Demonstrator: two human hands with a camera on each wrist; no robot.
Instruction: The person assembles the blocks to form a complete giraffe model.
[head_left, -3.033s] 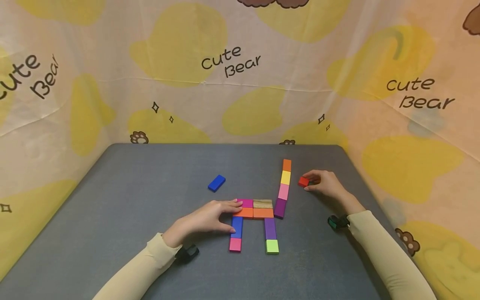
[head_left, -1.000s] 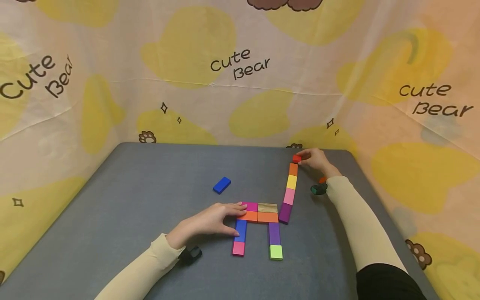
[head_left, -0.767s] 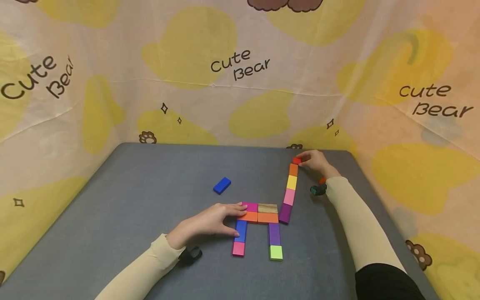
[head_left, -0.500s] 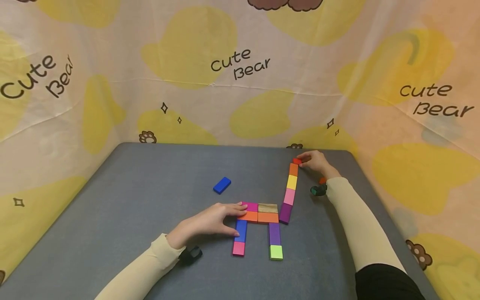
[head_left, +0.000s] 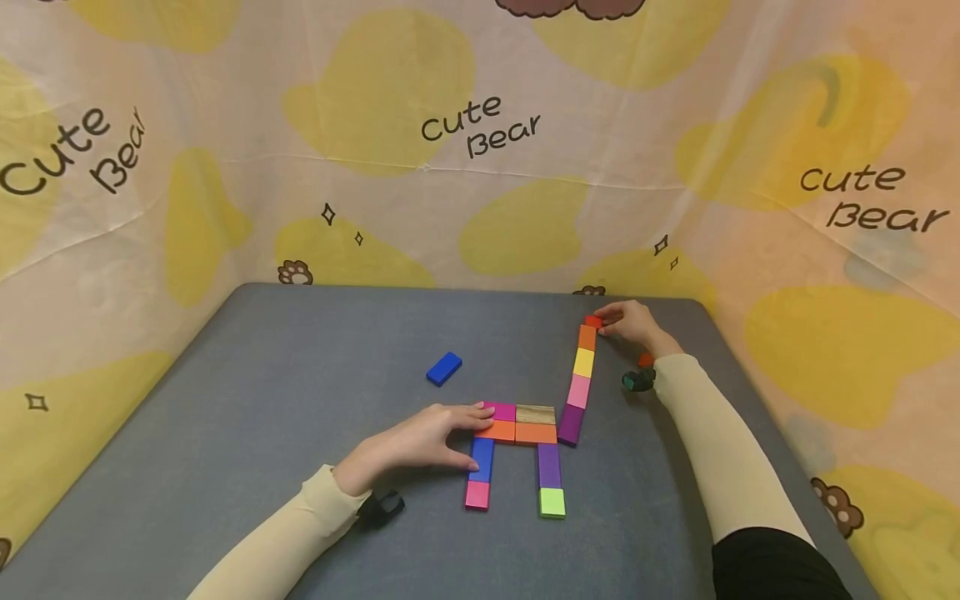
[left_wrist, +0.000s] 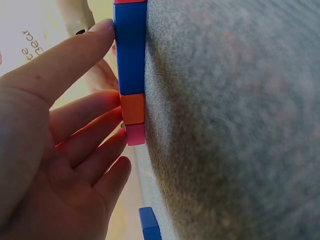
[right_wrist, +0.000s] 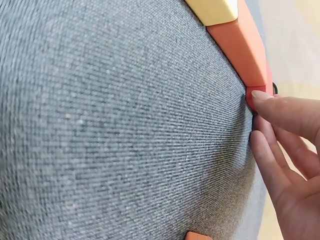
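At the far end of a slanting column, my right hand (head_left: 632,325) pinches a red block (head_left: 592,321) against an orange block (head_left: 587,337). Below that run a yellow block (head_left: 583,362), a pink one and a purple block (head_left: 571,425). Fingertips of my left hand (head_left: 420,437) rest on a magenta block (head_left: 506,412) and an orange block beneath it; its thumb touches a blue block (left_wrist: 131,50). A wood-grain block (head_left: 535,414) and a second orange one adjoin these. Legs end in a hot-pink block (head_left: 477,495) and a lime block (head_left: 552,502), the latter under a violet one.
A loose blue block (head_left: 444,369) lies left of the column, beyond the left hand. An orange block (right_wrist: 198,236) sits by the right wrist, partly hidden by the sleeve. The grey table (head_left: 300,358) is bordered by printed cloth walls (head_left: 360,192).
Over three seconds my right hand carries the red block away from me, from right of the column to its far end, and it comes down against the orange block. The left hand stays on the blocks.
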